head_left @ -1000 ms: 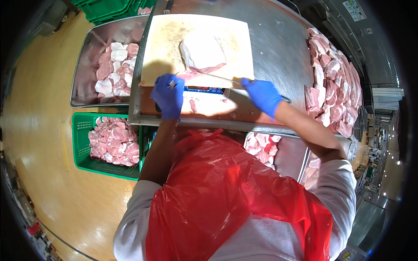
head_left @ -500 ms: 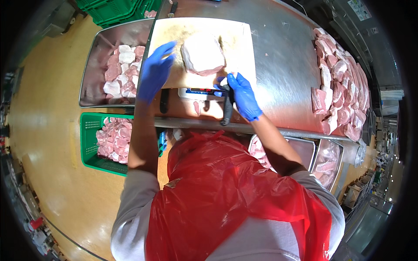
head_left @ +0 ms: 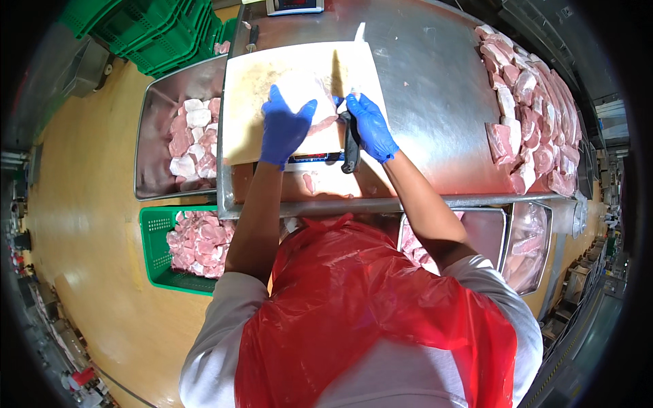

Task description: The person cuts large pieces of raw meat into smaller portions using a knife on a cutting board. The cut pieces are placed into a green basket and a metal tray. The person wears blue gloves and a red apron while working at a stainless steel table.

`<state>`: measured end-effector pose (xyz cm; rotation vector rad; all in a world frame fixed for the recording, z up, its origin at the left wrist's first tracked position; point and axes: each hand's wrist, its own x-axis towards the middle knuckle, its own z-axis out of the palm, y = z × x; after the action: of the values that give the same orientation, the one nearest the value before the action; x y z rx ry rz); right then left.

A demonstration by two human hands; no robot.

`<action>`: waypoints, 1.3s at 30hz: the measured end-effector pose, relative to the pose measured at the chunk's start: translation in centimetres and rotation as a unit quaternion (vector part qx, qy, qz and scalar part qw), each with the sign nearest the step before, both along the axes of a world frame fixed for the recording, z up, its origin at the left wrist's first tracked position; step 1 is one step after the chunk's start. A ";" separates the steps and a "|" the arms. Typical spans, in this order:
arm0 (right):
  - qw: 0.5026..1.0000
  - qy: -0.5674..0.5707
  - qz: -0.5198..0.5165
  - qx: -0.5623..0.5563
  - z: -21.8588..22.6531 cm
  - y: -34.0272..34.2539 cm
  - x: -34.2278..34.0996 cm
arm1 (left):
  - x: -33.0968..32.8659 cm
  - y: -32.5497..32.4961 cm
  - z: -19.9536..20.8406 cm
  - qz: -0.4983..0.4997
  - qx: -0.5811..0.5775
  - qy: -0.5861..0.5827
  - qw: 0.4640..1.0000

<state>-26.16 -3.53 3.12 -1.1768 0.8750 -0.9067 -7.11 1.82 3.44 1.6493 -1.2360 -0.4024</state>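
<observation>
A pale slab of raw meat, overexposed on top with a pink edge, lies on the white cutting board. My left hand, in a blue glove, rests against its near left side with thumb and fingers spread. In its own blue glove, my right hand is closed round a knife just right of the meat. The black handle points toward me, and a bright blade-like tip shows past the board's far edge; the blade's middle is lost in glare. A scale's lit display shows under the board's near edge.
Meat slices are piled along the steel table's right side. A steel tub and a green crate of meat stand left. Green crates, a second scale and another knife are farther off. Meat trays sit near right.
My left hand has moved right, from the board's left edge onto the meat. My right hand has brought the knife up beside the meat. The whole view has shifted slightly.
</observation>
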 end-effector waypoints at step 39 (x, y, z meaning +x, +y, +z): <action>0.740 0.404 0.236 -0.483 6.4 0.0 0.7 | -4.0 12.7 -3.5 -0.021 -0.133 -0.209 0.969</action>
<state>-25.42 -3.49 9.55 -2.7004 0.6623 -0.3360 -11.10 14.51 -0.01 1.5198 -1.5607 0.0949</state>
